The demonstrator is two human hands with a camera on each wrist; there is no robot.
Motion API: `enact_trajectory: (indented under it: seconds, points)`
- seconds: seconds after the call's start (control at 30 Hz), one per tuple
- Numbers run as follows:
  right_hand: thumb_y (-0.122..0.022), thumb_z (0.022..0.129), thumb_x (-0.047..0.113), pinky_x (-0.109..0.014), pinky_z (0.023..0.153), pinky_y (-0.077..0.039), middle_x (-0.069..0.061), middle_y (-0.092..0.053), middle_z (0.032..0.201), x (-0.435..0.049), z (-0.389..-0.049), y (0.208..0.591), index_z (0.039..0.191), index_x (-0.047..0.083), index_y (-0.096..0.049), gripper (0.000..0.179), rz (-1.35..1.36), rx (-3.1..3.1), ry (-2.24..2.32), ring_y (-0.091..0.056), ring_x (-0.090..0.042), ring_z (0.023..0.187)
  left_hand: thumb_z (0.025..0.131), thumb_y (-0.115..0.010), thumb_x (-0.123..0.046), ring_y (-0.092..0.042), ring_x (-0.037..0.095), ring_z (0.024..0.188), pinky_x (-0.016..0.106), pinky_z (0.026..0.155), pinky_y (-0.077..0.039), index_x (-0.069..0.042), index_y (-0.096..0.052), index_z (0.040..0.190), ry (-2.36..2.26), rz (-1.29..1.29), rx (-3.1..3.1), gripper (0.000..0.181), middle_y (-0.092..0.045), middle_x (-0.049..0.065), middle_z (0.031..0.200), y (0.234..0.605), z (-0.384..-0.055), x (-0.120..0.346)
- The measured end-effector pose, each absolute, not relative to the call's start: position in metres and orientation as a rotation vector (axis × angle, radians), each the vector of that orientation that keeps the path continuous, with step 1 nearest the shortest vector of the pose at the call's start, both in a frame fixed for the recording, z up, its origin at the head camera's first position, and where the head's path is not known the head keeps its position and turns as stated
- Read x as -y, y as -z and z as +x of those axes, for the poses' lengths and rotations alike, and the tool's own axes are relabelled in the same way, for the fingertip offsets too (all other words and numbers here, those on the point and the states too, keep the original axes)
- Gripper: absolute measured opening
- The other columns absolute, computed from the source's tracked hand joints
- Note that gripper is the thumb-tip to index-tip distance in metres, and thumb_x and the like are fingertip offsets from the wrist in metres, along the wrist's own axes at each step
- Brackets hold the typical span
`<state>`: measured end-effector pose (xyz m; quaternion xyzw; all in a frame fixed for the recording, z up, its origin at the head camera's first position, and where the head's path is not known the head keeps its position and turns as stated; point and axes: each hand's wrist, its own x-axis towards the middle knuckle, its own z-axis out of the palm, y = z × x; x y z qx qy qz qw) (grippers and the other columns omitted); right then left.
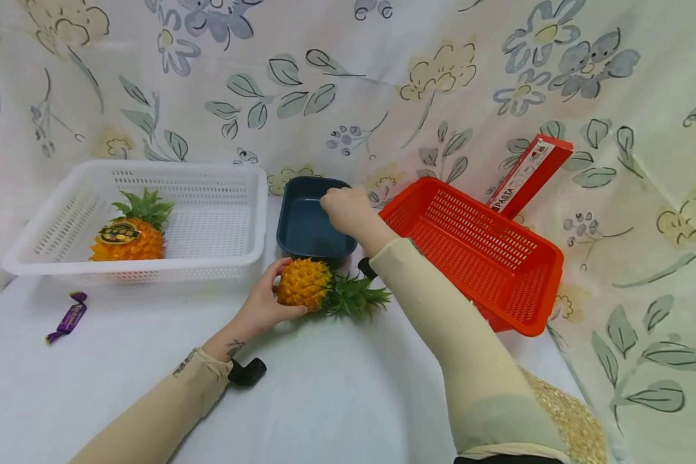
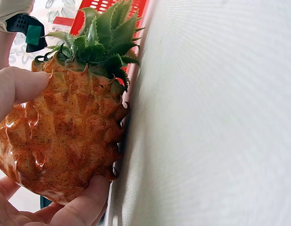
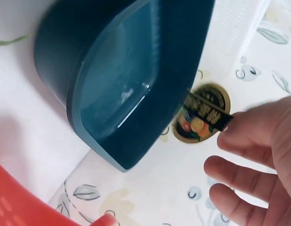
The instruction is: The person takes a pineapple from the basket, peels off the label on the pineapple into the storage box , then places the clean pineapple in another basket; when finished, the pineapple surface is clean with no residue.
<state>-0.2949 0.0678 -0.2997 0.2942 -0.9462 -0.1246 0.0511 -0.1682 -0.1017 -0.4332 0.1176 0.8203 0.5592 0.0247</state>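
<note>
- The left hand (image 1: 267,301) holds a pineapple (image 1: 303,285), with the thumb and fingers bent around its round end.
- This pineapple lies on its side on the white bench (image 1: 330,393), near the middle. Its green leaves (image 1: 356,295) point to the right.
- The right hand (image 1: 348,209) is farther away, over the far right part of a dark blue tub (image 1: 307,225).
- It pinches a round sticker (image 3: 197,127) between its thumb and a finger. The sticker is black with a gold edge and has fruit pictures on it. Its top part is folded or bent over.
- The other fingers of the right hand that show are a bit bent.
- The blue tub sits just past the pineapple. I cannot tell if the two touch.
- On the left is a white basket (image 1: 217,216) with another pineapple (image 1: 132,248) in it. That one wears a black and gold label (image 1: 119,232).
- A purple candy (image 1: 67,318) lies on the bench at the left, on the near side of the white basket.
- On the right is a red basket (image 1: 470,241).
- A red pasta box (image 1: 530,174) leans at a tilt behind the red basket.
- A cloth (image 1: 371,90) with flowers and leaves hangs at the far side.
</note>
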Motion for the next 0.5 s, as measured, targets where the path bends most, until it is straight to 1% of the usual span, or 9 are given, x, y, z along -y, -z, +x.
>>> enact_trajectory:
  seconds: [0.13, 0.33, 0.5]
  points:
    - [-0.052, 0.092, 0.010, -0.037, 0.064, -0.053, -0.004, -0.065, 0.092, -0.0664, -0.2961, 0.3019, 0.095, 0.015, -0.070, 0.019, 0.836, 2.900, 0.395, -0.062, -0.020, 0.077, 0.066, -0.083, -0.016, -0.046, 0.035, 0.113, 0.049, 0.092, -0.042, -0.013, -0.028, 0.142, -1.727, 0.362, -2.541, 0.095, -0.035, 0.017, 0.141, 0.4345, -0.1693, 0.1018]
    - [-0.051, 0.091, 0.008, -0.037, 0.056, -0.051, -0.004, -0.065, 0.086, -0.0679, -0.2998, 0.3049, 0.089, 0.016, -0.068, 0.019, 0.769, 2.930, 0.466, -0.059, -0.020, 0.069, 0.066, -0.083, -0.017, -0.046, 0.034, 0.114, 0.049, 0.093, -0.042, -0.013, -0.028, 0.142, -1.723, 0.365, -2.544, 0.094, -0.035, 0.016, 0.141, 0.4343, -0.1694, 0.1019]
    - [-0.052, 0.090, 0.011, -0.036, 0.057, -0.050, -0.005, -0.066, 0.087, -0.0725, -0.3035, 0.3091, 0.092, 0.015, -0.068, 0.016, 0.760, 2.936, 0.385, -0.057, -0.020, 0.069, 0.066, -0.084, -0.016, -0.046, 0.034, 0.112, 0.049, 0.092, -0.042, -0.013, -0.029, 0.141, -1.721, 0.356, -2.548, 0.094, -0.036, 0.016, 0.140, 0.4337, -0.1693, 0.1014]
